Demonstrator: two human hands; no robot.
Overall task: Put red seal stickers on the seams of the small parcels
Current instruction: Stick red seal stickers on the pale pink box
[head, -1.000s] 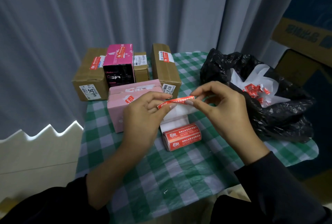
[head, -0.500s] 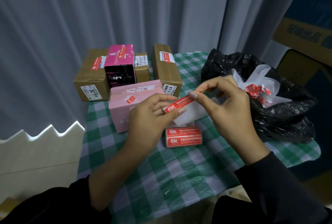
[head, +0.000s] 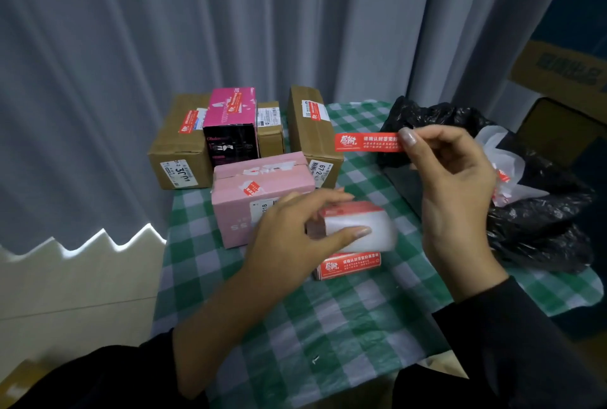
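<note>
My right hand [head: 450, 188] pinches a peeled red seal sticker [head: 366, 142] by its right end and holds it up in the air, level, above the table. My left hand [head: 295, 238] grips the white backing strip [head: 364, 231] of the sticker roll [head: 348, 265], which lies on the green checked tablecloth [head: 328, 326]. A pink parcel [head: 259, 192] with a small red sticker on top sits just behind my left hand. Behind it stand a brown parcel [head: 180, 149], a magenta and black box [head: 230, 126], a small brown box [head: 270, 132] and another brown parcel [head: 312, 132], each showing a label or red sticker.
A black plastic bag [head: 538, 211] with white backing scraps and red bits lies at the right of the table. Grey curtains hang behind. A white zigzag foam piece [head: 82, 244] sits at the left, and cardboard boxes [head: 565, 70] stand at the far right.
The red sticker has come free of the backing. My right hand lifted it up and to the right, while my left hand dropped toward the roll with the white backing strip.
</note>
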